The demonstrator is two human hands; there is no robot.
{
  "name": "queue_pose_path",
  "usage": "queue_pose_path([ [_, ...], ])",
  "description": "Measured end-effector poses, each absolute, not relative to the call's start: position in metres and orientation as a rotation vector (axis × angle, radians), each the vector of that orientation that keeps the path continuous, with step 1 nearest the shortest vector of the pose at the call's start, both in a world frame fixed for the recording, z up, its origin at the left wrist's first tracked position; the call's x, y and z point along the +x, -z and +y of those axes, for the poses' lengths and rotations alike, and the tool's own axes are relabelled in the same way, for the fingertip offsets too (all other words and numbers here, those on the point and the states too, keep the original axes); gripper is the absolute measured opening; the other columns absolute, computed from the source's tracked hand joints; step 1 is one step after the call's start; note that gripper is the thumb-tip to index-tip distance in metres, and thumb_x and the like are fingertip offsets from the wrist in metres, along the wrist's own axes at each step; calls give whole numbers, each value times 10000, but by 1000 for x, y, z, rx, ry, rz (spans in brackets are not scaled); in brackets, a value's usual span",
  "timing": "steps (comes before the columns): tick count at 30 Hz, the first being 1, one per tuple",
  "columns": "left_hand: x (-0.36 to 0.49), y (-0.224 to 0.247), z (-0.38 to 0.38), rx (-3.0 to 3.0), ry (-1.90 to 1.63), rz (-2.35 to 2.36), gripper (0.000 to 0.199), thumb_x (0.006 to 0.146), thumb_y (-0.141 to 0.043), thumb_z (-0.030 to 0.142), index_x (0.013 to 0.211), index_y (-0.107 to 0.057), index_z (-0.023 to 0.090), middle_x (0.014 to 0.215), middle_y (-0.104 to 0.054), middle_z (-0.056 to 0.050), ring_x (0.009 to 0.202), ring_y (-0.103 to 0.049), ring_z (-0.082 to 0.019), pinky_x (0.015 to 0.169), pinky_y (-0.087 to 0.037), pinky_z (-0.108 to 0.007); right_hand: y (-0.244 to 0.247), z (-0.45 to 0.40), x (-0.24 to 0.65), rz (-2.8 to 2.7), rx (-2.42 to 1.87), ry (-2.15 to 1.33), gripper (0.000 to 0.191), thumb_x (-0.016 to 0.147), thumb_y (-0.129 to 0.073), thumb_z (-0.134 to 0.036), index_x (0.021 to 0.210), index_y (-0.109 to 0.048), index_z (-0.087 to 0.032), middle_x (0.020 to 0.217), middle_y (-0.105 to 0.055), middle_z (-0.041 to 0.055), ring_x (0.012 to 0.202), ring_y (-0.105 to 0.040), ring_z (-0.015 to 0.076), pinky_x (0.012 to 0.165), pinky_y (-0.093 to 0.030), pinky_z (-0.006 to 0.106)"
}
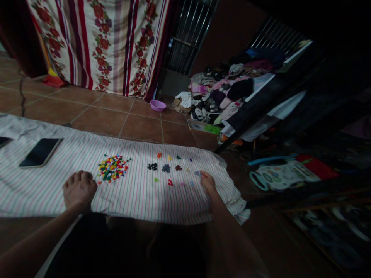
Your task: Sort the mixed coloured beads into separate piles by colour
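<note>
Resting curled by the mixed pile (112,169), your left hand (80,188) hides any hold; your right hand (208,181), fingers narrow, meets greyish pieces (197,173), grip unclear. Spaced clusters (166,168) presumably separate colours.

A mixed pile of small coloured pieces (112,168) is being borne by a striped cloth (139,199). Just left of the pile, the left hand (79,188) is being rested; farther left, a phone (40,153) is being supported. Right of the pile, single-colour clusters (166,168) are being displayed in rows, the right hand (208,182) being held at grey pieces (197,173), farthest right of the pile.
</note>
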State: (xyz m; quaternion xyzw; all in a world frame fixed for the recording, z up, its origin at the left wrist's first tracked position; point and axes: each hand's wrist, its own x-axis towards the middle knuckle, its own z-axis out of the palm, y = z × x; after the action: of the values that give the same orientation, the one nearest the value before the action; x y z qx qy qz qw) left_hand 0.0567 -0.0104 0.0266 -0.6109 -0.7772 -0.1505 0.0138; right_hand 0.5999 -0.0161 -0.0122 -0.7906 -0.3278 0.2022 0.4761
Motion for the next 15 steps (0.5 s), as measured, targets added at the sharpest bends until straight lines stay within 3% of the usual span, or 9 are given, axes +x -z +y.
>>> queue_pose_path([
  [5,56,-27,-11,-1908,468,-2407,242,884,-379,251,969,-583,153,1149,-605,-180,1158,-513,-350,908,-388,-455,11,-18,599,-765,-1869,-541,354,547,-576,-141,866,-730,-159,892,-757,72,938,-695,236,851,-537,337],
  [15,54,-22,-8,-1878,429,-2416,260,877,-388,265,974,-603,156,1147,-608,-150,1139,-510,-308,909,-382,-428,8,-18,594,-729,-1887,-530,346,539,-559,-143,848,-709,-182,887,-746,78,952,-693,250,853,-553,358],
])
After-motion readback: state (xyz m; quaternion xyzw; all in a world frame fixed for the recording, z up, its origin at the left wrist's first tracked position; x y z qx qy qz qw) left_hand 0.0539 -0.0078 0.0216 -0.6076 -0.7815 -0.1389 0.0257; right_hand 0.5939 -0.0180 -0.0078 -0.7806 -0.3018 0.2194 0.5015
